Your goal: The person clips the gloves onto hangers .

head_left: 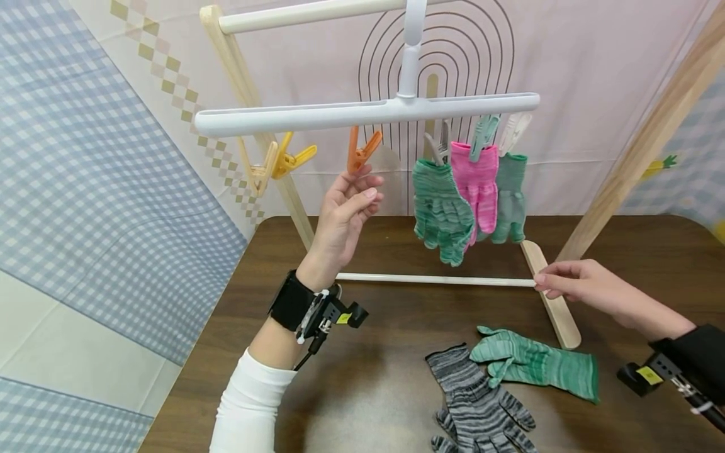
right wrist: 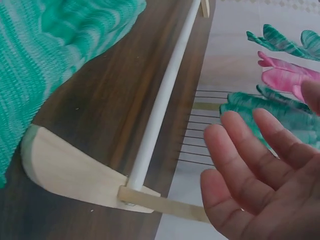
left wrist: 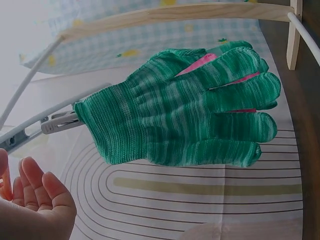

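My left hand (head_left: 352,211) is raised under the white hanger bar (head_left: 317,116), its fingertips right at the lower end of an orange clothespin (head_left: 361,151). Fingers loosely bent, it shows at the lower left of the left wrist view. To its right, a green glove (head_left: 443,207), a pink glove (head_left: 477,182) and another green glove (head_left: 511,195) hang from clothespins. Low at the right, my right hand (head_left: 589,286) overlaps the end of a white rod (head_left: 442,279) in the head view. The right wrist view shows its fingers (right wrist: 240,155) extended, with nothing held.
A grey striped glove (head_left: 481,402) and a green glove (head_left: 538,362) lie on the brown table (head_left: 362,352). Yellow clothespins (head_left: 291,157) hang at the bar's left. The wooden frame's posts (head_left: 640,138) stand on both sides, before a patterned cloth backdrop (head_left: 317,69).
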{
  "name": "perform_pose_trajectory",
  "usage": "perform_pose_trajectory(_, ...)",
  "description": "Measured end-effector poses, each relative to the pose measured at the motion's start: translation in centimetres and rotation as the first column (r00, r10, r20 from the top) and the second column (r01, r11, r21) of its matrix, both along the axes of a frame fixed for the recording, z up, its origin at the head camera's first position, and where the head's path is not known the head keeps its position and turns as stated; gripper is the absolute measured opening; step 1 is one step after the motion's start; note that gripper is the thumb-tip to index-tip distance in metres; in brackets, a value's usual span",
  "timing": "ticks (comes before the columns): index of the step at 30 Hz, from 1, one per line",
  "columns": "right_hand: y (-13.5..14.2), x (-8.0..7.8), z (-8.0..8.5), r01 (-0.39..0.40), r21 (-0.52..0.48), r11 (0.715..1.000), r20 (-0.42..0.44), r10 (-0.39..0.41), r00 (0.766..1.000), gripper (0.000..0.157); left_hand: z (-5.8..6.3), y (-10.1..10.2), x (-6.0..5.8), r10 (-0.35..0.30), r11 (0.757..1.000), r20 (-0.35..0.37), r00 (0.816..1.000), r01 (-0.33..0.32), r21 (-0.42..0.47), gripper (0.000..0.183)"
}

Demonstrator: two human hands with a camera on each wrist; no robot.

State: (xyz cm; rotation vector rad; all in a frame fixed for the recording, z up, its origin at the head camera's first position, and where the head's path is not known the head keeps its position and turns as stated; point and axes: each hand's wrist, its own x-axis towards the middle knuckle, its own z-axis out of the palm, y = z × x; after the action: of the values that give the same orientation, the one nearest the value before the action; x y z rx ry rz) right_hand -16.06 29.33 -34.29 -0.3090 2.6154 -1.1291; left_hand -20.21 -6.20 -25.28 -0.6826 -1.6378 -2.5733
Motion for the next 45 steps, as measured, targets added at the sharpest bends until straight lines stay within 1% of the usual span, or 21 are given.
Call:
perform_pose_trajectory(6,-0.1,1.2,-1.2,-0.027,0.022,0.999,0.013,0.027,1.000,0.034,0.4,-0.5,-0.4,-0.032,0.999,-0.003,0.999,0.032,0.009,0.028)
perform_pose_trajectory(12,-0.4,2.2,-2.2,-0.041,0.014,0.999,0.040,0.041,0.998,0.038,0.8,-0.8,-0.7,-0.076,0.997,-0.014,0.997,0.076,0.010,0.026)
perform_pose_trajectory(15,-0.8,2.8,-2.6,-0.042,0.030,0.999,0.026,0.041,0.999,0.037,1.0,-0.9,-0.9,-0.100,0.995,-0.021,0.995,0.101,0.003,0.025)
perform_pose_trajectory(18,-0.9,2.9,-2.9,-0.067,0.045,0.997,0.000,0.067,0.998,0.033,1.1,-0.9,-0.9,-0.113,0.994,-0.025,0.993,0.113,0.000,0.025)
perform_pose_trajectory(20,-0.9,2.9,-3.2,-0.085,0.049,0.995,-0.001,0.086,0.996,0.031,1.3,-0.9,-0.8,-0.119,0.993,-0.026,0.993,0.119,-0.003,0.025)
perform_pose_trajectory(24,-1.2,3.0,-3.6,-0.110,0.065,0.992,0.030,0.109,0.994,0.030,1.4,-0.9,-0.8,-0.139,0.990,-0.031,0.990,0.139,-0.003,0.024)
perform_pose_trajectory(28,-1.4,3.2,-3.6,-0.103,0.104,0.989,0.063,0.097,0.993,0.031,1.6,-1.0,-0.8,-0.153,0.988,-0.042,0.987,0.152,-0.013,0.022)
perform_pose_trajectory(33,-1.3,3.6,-3.7,-0.105,0.139,0.985,0.083,0.094,0.992,0.027,2.0,-1.0,-0.6,-0.147,0.988,-0.048,0.988,0.145,-0.047,0.021)
perform_pose_trajectory(37,-1.2,3.8,-3.9,-0.112,0.145,0.983,0.104,0.097,0.990,0.026,2.4,-1.0,-0.4,-0.149,0.988,-0.047,0.988,0.146,-0.059,0.022)
perform_pose_trajectory(41,-1.0,3.9,-4.0,-0.117,0.138,0.984,0.141,0.097,0.985,0.027,2.7,-1.0,-0.3,-0.164,0.985,-0.039,0.986,0.161,-0.059,0.022)
perform_pose_trajectory(45,-0.9,4.0,-4.2,-0.123,0.129,0.984,0.177,0.100,0.979,0.026,3.0,-0.9,-0.2,-0.177,0.982,-0.057,0.982,0.172,-0.083,0.021)
